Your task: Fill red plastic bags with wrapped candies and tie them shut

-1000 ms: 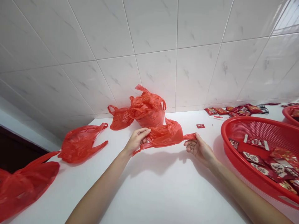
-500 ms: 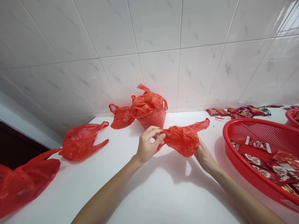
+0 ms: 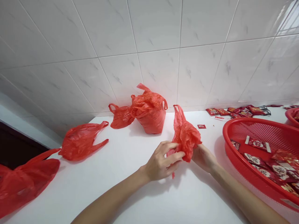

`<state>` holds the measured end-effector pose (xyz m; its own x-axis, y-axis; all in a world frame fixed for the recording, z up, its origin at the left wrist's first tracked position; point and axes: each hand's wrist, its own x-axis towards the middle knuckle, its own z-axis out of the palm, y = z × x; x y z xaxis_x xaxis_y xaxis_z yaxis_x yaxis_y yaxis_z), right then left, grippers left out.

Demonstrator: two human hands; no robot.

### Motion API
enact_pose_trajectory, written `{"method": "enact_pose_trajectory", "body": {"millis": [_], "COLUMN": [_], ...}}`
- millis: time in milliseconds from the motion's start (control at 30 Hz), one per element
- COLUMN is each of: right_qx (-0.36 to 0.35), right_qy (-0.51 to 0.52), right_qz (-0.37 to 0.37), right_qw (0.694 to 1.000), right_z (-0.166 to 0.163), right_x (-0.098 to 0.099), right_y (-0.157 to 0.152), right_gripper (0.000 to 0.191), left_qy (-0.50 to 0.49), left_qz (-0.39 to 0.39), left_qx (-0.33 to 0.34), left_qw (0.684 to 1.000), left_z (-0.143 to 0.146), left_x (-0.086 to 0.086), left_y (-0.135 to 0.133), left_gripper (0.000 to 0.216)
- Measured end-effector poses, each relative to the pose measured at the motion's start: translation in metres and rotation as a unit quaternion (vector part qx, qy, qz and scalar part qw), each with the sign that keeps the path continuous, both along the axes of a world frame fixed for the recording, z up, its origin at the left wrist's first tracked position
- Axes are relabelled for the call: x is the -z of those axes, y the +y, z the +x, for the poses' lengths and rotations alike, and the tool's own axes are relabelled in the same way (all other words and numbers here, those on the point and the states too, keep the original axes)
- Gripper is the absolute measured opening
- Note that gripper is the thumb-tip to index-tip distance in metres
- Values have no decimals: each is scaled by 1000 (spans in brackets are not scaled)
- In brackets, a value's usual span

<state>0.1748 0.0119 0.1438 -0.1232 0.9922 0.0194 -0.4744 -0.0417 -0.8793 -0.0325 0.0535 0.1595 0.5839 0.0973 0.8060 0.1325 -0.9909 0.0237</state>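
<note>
A crumpled red plastic bag is held between my two hands above the white table, with one handle loop sticking up. My left hand grips its lower left side, thumb and fingers closed on the film. Behind the bag's right side is my right hand; its fingers are mostly hidden by the plastic, and it supports the bag from there. Just beyond stands a full red plastic bag, with a smaller red bag leaning beside it.
Red bags lie along the table's left side. At the right stands a red mesh basket of small snack packets. More packets lie by the tiled wall. One tiny red packet sits apart on the table.
The bag has turned from stretched sideways to bunched and upright, its handle now pointing up. My left hand has moved right and lower, closer to my right hand. The tiny packet is now uncovered.
</note>
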Motion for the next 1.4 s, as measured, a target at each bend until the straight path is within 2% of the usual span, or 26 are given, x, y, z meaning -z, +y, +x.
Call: {"method": "enact_pose_trajectory", "body": {"millis": [167,200,267,333,400,467,500,567,600,700,733,767,800,833,900,1000,1067,1133,1200,1267,1400], "right_qx": [6,7,8,16,29,30,26,0,-16,-55,-68,-80,-93,-106,-129,-143,-126,-88,-41,25,168], "right_qy": [-11,-15,-22,-33,-51,-57,-53,-31,-18,4,5,5,6,6,-2,-34,-44,-46,-57,-86,-170], "right_qz": [-18,-26,-40,-52,-66,-79,-83,-82,-76,-58,-61,-65,-68,-67,-57,-50,-52,-67,-100,-123,-102], "right_qw": [1000,1000,999,998,996,995,995,996,997,997,996,995,993,992,990,988,990,993,993,988,965], "right_z": [-2,-3,-3,-2,-2,-1,-1,-2,-2,-4,-4,-3,-2,-1,3,7,9,10,12,14,17], "right_x": [8,9,8,7,4,2,1,1,2,3,3,3,3,3,1,-2,-3,-1,1,1,-7], "right_y": [2,2,1,0,-1,0,0,1,1,0,-1,-2,-3,-4,-5,-4,-1,3,6,8,6], "right_gripper": [40,43,51,56,53,55,59,68,70,70,71,73,75,74,63,42,32,29,30,33,54], "left_qy": [-24,-30,-38,-59,-89,-116,-125,-127,-115,-43,-25,-18,-24,-45,-124,-248,-284,-294,-286,-279,-283], "left_qz": [-158,-196,-295,-420,-540,-619,-641,-656,-650,-587,-562,-548,-549,-566,-630,-732,-789,-824,-839,-841,-834], "left_qx": [-67,-75,-63,-26,10,40,53,74,80,73,59,44,33,27,29,44,45,45,43,30,-19], "left_qw": [985,977,953,905,837,776,756,740,747,805,824,835,835,822,766,633,543,483,460,462,474], "left_z": [2,3,5,7,9,9,9,7,6,8,9,11,14,16,17,13,7,-1,-8,-14,-19], "left_x": [-6,-10,-18,-25,-29,-31,-32,-32,-33,-36,-36,-36,-36,-36,-36,-38,-40,-40,-39,-35,-24], "left_y": [4,7,12,18,23,26,27,27,27,24,24,24,25,27,36,52,62,68,72,73,74], "left_gripper": [54,51,28,15,21,26,28,25,25,54,52,40,28,22,26,25,20,19,19,18,16]}}
